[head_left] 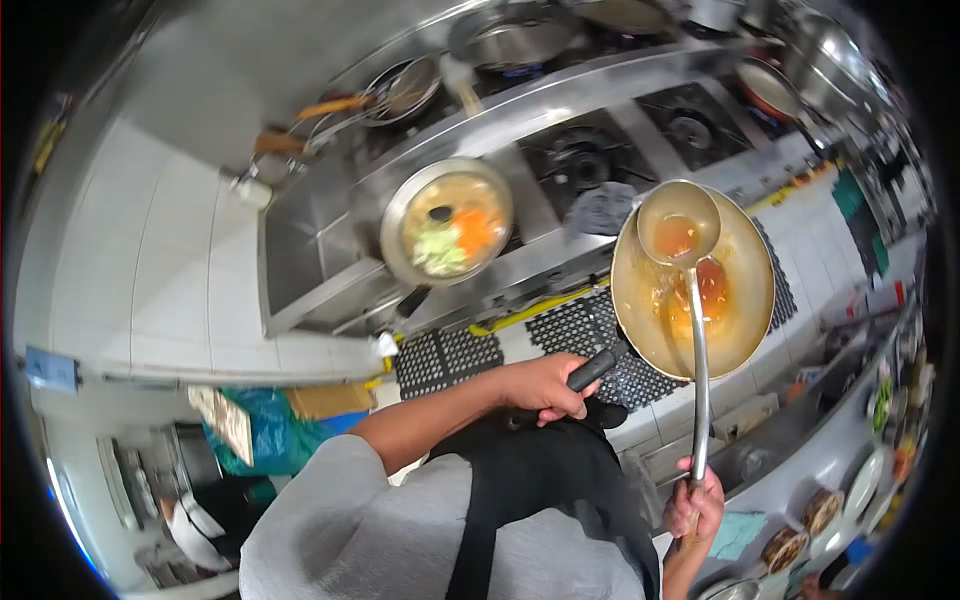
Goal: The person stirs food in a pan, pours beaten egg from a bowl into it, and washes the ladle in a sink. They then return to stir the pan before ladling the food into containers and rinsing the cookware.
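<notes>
My left hand is wrapped round the black handle of a light-coloured frying pan, which is held out over the floor. Brownish-orange sauce pools in the pan. Around the long metal shaft of a ladle, the fingers of my right hand are closed. The ladle's bowl lies over the pan's far side in this view and contains a little orange-brown liquid. On the stove to the left, another pan contains chopped orange and pale green pieces in broth, with a dark round thing among them.
Beyond the pans runs a stove with burners, a grey cloth on its front edge. Pans stand along the back. A counter with plates is at right. Black perforated mats cover the floor. Another person is at lower left.
</notes>
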Motion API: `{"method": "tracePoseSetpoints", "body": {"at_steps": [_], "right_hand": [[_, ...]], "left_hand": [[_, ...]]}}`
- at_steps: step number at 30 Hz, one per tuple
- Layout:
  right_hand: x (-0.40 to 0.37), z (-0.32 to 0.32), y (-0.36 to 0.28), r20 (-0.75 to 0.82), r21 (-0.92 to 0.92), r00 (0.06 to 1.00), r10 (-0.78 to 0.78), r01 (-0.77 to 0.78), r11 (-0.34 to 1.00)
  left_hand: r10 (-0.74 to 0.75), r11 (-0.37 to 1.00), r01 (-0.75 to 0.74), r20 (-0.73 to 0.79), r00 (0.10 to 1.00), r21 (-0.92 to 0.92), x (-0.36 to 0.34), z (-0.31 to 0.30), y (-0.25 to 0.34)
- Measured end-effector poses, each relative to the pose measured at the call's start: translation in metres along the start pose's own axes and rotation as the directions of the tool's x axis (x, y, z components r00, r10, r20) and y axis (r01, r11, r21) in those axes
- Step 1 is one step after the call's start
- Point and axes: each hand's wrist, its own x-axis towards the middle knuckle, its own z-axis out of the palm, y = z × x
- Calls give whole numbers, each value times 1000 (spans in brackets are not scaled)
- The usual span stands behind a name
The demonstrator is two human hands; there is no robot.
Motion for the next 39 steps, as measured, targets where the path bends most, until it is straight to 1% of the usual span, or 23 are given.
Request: {"method": "tracePoseSetpoints", "body": {"at_steps": [4, 7, 8, 11, 12, 13, 14, 16, 18, 19, 21, 22, 24, 26, 28, 29, 31, 33, 34, 35, 37, 38, 39], "right_hand": [[66, 66, 25, 13, -181, 985, 172, -167, 969], [119, 138, 77, 44, -323, 959, 279, -251, 913], [136, 162, 102, 88, -361, 949, 302, -252, 898], [169, 230, 187, 108, -299, 907, 408, -362, 883], [181, 252, 214, 124, -249, 882, 455, -416, 874], [195, 270, 240, 152, -199, 856, 494, -463, 864], [209, 284, 262, 228, -160, 812, 537, -513, 844], [234, 316, 297, 284, -175, 763, 581, -555, 813], [258, 344, 322, 320, -201, 726, 608, -575, 793], [268, 358, 333, 303, -243, 735, 607, -556, 795], [289, 381, 351, 274, -318, 751, 601, -519, 793], [299, 393, 359, 232, -404, 772, 591, -477, 781], [322, 419, 371, 167, -558, 812, 560, -390, 732], [350, 436, 384, 95, -687, 846, 524, -325, 650], [386, 441, 402, 36, -770, 864, 503, -297, 565], [406, 445, 411, -30, -804, 863, 505, -321, 501], [446, 446, 431, -102, -858, 879, 466, -315, 407], [491, 444, 450, -203, -884, 860, 469, -366, 290], [510, 442, 462, -213, -887, 872, 440, -361, 286], [541, 424, 475, -217, -870, 844, 491, -395, 295], [594, 397, 499, -247, -901, 802, 544, -397, 176], [611, 389, 512, -294, -917, 786, 544, -392, 70], [629, 387, 524, -330, -928, 774, 540, -372, -32]], "left_hand": [[110, 993, -115, -166, 980, -22, -119, -48, -24], [174, 980, -195, -310, 935, -39, -213, -94, -65], [192, 969, -232, -338, 922, -82, -245, -112, -80], [266, 918, -366, -447, 854, -153, -334, -148, -119], [285, 911, -391, -483, 828, -132, -359, -162, -128], [285, 900, -414, -535, 795, -135, -382, -174, -134], [284, 891, -435, -585, 760, -133, -403, -184, -139], [267, 887, -450, -678, 685, -105, -438, -209, -151], [189, 875, -465, -785, 589, -138, -461, -238, -164], [156, 863, -482, -828, 538, -150, -473, -252, -168], [73, 885, -437, -880, 469, -160, -496, -279, -177], [34, 892, -425, -913, 406, -156, -505, -289, -179], [-35, 879, -433, -932, 360, -200, -520, -309, -190], [-124, 897, -369, -940, 319, -243, -539, -339, -202], [-214, 906, -291, -927, 309, -306, -555, -375, -214], [-240, 919, -230, -918, 315, -320, -562, -395, -222], [-280, 937, -113, -904, 322, -331, -572, -441, -229], [-296, 949, -22, -915, 272, -314, -577, -480, -237], [-304, 951, 20, -917, 259, -310, -580, -502, -243], [-311, 950, 64, -917, 251, -305, -581, -525, -247], [-337, 931, 253, -889, 310, -264, -580, -563, -252], [-353, 910, 339, -875, 333, -238, -582, -581, -252], [-356, 910, 338, -872, 336, -241, -589, -591, -250]]}}
